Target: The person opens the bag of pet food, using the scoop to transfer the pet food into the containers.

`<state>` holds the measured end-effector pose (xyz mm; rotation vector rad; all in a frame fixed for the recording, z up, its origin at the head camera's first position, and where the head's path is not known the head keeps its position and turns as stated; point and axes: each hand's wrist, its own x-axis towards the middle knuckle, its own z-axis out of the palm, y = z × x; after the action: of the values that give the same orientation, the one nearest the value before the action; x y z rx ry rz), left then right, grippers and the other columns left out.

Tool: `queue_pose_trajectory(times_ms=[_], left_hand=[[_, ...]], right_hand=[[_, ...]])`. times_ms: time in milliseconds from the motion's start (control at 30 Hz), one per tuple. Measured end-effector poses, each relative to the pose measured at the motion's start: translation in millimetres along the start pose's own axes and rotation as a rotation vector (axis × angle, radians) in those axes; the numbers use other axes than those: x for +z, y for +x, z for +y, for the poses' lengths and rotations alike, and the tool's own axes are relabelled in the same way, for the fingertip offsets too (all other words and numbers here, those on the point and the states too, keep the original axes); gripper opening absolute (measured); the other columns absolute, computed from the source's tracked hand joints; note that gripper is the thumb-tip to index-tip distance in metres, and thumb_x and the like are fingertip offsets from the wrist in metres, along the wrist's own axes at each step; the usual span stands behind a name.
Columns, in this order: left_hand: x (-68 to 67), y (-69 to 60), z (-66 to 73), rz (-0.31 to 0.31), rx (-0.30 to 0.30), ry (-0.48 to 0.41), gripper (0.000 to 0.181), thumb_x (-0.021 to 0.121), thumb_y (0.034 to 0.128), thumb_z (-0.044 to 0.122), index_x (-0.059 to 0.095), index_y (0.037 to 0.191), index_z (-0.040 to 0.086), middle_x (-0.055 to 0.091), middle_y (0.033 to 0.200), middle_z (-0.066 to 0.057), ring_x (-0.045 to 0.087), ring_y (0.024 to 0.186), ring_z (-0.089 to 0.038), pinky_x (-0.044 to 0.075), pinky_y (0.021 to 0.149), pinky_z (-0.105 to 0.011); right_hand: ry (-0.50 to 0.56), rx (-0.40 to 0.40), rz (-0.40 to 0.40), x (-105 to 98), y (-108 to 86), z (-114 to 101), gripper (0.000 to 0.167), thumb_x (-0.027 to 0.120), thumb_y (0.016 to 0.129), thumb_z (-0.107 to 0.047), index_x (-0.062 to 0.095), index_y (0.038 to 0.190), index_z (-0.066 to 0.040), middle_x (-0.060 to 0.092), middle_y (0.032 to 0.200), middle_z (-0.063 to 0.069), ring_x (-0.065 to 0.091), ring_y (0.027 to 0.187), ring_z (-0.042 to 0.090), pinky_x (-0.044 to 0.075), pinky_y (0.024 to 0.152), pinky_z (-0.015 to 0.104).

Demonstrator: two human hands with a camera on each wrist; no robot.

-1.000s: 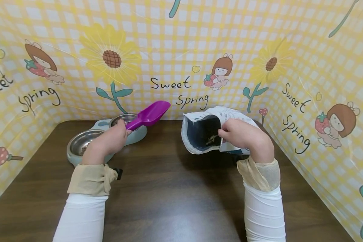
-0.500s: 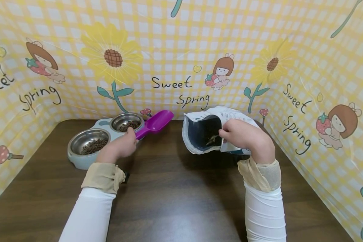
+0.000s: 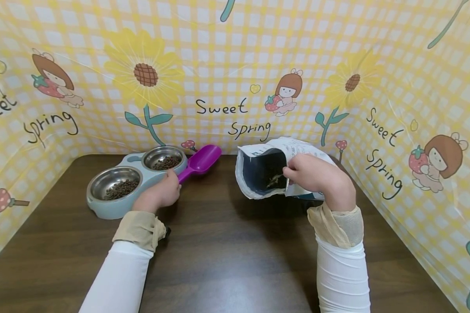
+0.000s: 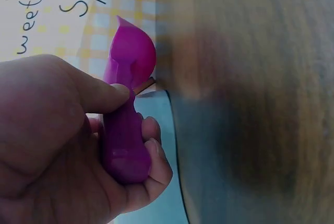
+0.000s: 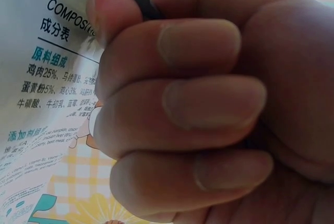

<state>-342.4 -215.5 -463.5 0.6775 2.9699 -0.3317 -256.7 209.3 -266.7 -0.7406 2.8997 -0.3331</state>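
My left hand grips the handle of a purple scoop, fingers curled round it with the thumb along the top. In the left wrist view the scoop points away, past a pale blue edge of the bowl stand. That stand holds two metal bowls, the near one and the far one, both with brown kibble. On the right, my right hand pinches the mouth rim of a white food bag, which lies tilted with its dark opening facing left. Its printed side shows in the right wrist view.
A dark wooden table lies under everything. A yellow checked cloth with printed flowers and figures stands as a wall behind and along both sides.
My left hand has moved right and toward me with the scoop, off the bowls, and the scoop has come lower. Kibble in both bowls is now uncovered. The right hand and bag have stayed still.
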Motion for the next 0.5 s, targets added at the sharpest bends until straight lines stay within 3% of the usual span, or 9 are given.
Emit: queue_pose_trajectory(times_ms=[33,67,100,133,333,500], left_hand=[[0.1,0.1,0.2,0.005,-0.045,-0.122,0.033,0.045,0.1100,0.013,0.051,0.106,-0.020,0.056,0.071,-0.010,0.059,0.070,-0.026,0.047,0.099,-0.060],[0.0,-0.1,0.7,0.000,-0.063,-0.168,0.035,0.044,0.1101,0.014,0.049,0.109,-0.021,0.055,0.071,-0.010,0.059,0.070,-0.026,0.048,0.098,-0.060],[0.4,-0.7,0.9,0.028,-0.100,-0.294,0.038,0.043,0.1103,0.015,0.045,0.113,-0.024,0.055,0.072,-0.009,0.058,0.069,-0.025,0.048,0.098,-0.059],[0.5,-1.4,1.3,0.032,-0.120,-0.352,0.040,0.043,0.1105,0.015,0.042,0.117,-0.025,0.054,0.072,-0.009,0.058,0.070,-0.025,0.048,0.098,-0.058],[-3.5,-7.0,5.7,0.043,-0.138,-0.414,0.038,0.041,0.1108,0.015,0.040,0.116,-0.022,0.050,0.077,-0.009,0.056,0.071,-0.024,0.050,0.090,-0.050],[-13.5,-13.5,10.4,0.043,-0.211,-0.591,0.047,0.044,0.1102,0.018,0.032,0.128,-0.024,0.054,0.094,-0.022,0.061,0.080,-0.030,0.057,0.088,-0.051]], right_hand=[[0.001,0.002,0.000,0.0,0.1,0.0,0.047,0.049,0.109,-0.016,0.052,0.062,-0.016,0.039,0.060,-0.006,0.042,0.058,0.013,0.040,0.065,0.030],[0.002,0.001,0.000,0.3,0.1,0.1,0.047,0.049,0.109,-0.016,0.054,0.062,-0.015,0.040,0.060,-0.006,0.042,0.058,0.013,0.040,0.065,0.030],[0.002,-0.002,0.002,0.2,0.0,0.0,0.046,0.049,0.109,-0.017,0.056,0.063,-0.015,0.040,0.061,-0.006,0.043,0.058,0.014,0.040,0.065,0.030],[0.002,-0.001,0.002,0.2,0.0,0.0,0.046,0.049,0.109,-0.016,0.057,0.064,-0.014,0.041,0.061,-0.006,0.043,0.058,0.014,0.040,0.065,0.030],[0.001,0.009,-0.002,-0.6,-0.6,-0.9,0.045,0.049,0.109,-0.017,0.060,0.066,-0.012,0.043,0.062,-0.005,0.044,0.059,0.014,0.041,0.065,0.030],[0.003,0.009,-0.003,-1.2,-0.5,-0.5,0.044,0.049,0.110,-0.017,0.066,0.070,-0.010,0.049,0.064,-0.003,0.047,0.060,0.015,0.042,0.066,0.030]])
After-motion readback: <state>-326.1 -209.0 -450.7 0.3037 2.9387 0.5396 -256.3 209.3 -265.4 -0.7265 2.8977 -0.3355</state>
